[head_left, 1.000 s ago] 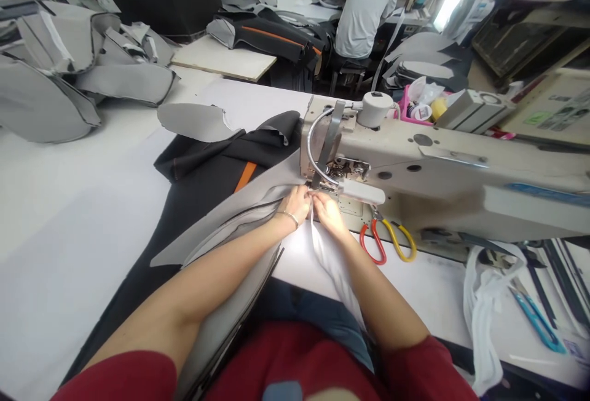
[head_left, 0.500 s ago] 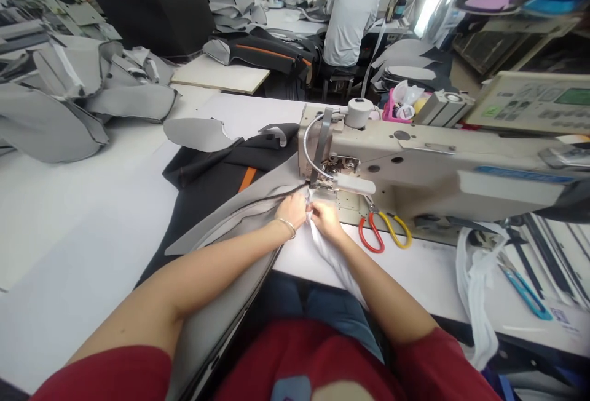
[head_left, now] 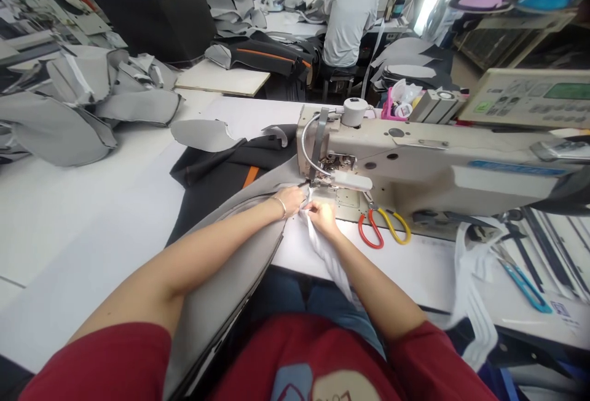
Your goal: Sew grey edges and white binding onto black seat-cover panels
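Note:
In the head view, my left hand (head_left: 289,200) is closed at the edge of a large grey fabric piece (head_left: 230,253), just in front of the sewing machine's (head_left: 382,149) needle area. Close beside it, my right hand (head_left: 323,218) pinches a white fabric strip (head_left: 326,253), which trails down towards my lap. The grey fabric drapes off the table's front edge beneath my left forearm. My fingertips are partly hidden. Scissors (head_left: 383,227) with one red and one yellow handle lie to the right of my right hand, by the machine bed.
Dark fabric with an orange stripe (head_left: 251,176) lies left of the machine. Grey cut pieces (head_left: 59,124) are heaped at the far left. Blue-handled scissors (head_left: 528,287) and a hanging white strip (head_left: 474,302) are at the right. A person in a white top (head_left: 350,16) sits further back.
My left hand has shifted slightly up and closer to the machine's needle area. The right hand stays nearly in place on the white strip. The whole view has shifted a little.

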`<control>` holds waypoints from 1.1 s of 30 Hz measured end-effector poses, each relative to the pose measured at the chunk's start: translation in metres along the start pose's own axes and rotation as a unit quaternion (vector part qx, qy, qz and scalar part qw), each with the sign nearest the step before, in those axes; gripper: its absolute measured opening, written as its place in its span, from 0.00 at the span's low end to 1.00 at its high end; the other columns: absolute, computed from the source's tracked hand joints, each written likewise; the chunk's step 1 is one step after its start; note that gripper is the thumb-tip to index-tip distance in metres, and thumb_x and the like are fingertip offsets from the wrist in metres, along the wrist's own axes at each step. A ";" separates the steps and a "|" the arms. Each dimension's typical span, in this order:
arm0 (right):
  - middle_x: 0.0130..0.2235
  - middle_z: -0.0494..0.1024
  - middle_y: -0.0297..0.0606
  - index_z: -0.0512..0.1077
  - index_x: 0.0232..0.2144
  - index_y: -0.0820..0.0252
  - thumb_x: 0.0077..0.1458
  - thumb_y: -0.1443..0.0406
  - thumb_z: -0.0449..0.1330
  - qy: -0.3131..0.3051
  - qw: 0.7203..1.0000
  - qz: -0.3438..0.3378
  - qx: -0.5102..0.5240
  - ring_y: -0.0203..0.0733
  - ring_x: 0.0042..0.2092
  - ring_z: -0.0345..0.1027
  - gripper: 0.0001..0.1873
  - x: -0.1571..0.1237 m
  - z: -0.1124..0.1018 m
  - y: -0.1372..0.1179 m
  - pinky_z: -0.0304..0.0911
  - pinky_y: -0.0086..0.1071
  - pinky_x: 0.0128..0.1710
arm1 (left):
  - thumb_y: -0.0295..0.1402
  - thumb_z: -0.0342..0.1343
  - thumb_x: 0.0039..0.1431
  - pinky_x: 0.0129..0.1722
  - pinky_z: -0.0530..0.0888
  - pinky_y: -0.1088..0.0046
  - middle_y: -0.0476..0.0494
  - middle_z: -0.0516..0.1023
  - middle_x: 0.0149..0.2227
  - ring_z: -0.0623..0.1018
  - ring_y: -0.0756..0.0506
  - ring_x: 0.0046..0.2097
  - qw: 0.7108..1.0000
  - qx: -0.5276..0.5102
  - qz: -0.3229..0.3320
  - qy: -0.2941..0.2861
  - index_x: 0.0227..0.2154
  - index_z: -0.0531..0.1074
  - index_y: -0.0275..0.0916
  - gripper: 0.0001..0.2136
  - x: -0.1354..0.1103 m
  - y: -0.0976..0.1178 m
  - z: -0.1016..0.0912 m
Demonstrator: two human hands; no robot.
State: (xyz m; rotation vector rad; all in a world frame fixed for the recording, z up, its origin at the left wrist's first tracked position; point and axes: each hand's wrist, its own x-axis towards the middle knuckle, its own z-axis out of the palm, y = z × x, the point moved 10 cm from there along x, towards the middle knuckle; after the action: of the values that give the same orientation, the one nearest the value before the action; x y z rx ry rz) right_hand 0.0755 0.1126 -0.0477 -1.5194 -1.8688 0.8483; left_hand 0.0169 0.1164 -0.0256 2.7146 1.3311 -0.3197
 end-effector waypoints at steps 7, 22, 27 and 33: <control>0.27 0.74 0.30 0.69 0.29 0.58 0.42 0.68 0.54 0.018 0.999 -0.019 0.034 0.34 0.27 0.65 0.08 -0.002 0.001 0.002 0.56 0.33 0.40 | 0.25 0.48 0.47 0.45 0.65 0.71 0.40 0.71 0.39 0.68 0.44 0.44 0.998 -0.041 -0.010 0.037 0.35 0.68 0.33 0.11 -0.002 0.003 0.003; 0.34 0.69 0.39 0.67 0.36 0.60 0.50 0.71 0.44 0.011 0.980 -0.074 -0.187 0.41 0.37 0.60 0.14 -0.001 0.009 -0.015 0.47 0.32 0.35 | 0.24 0.44 0.52 0.45 0.66 0.70 0.38 0.68 0.41 0.67 0.45 0.44 0.996 -0.051 -0.040 0.059 0.36 0.67 0.31 0.11 -0.007 0.006 0.005; 0.33 0.67 0.40 0.66 0.34 0.62 0.50 0.72 0.43 -0.011 0.962 -0.100 -0.253 0.41 0.35 0.58 0.13 0.000 0.014 -0.018 0.44 0.33 0.35 | 0.24 0.44 0.52 0.43 0.67 0.71 0.39 0.66 0.39 0.67 0.45 0.43 0.991 -0.095 -0.068 0.073 0.33 0.67 0.32 0.08 -0.005 0.000 0.012; 0.35 0.67 0.42 0.64 0.39 0.63 0.53 0.70 0.42 -0.028 0.954 -0.111 -0.276 0.42 0.35 0.59 0.15 0.007 0.010 -0.017 0.44 0.35 0.36 | 0.25 0.41 0.54 0.41 0.67 0.72 0.40 0.67 0.39 0.68 0.46 0.42 0.981 -0.131 -0.126 0.067 0.33 0.65 0.34 0.08 0.005 -0.008 0.009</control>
State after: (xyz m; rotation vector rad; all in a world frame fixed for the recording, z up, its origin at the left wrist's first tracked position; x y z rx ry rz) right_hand 0.0557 0.1158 -0.0406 -1.5547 -2.3977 0.2727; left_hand 0.0121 0.1234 -0.0359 2.3916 1.6282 0.0208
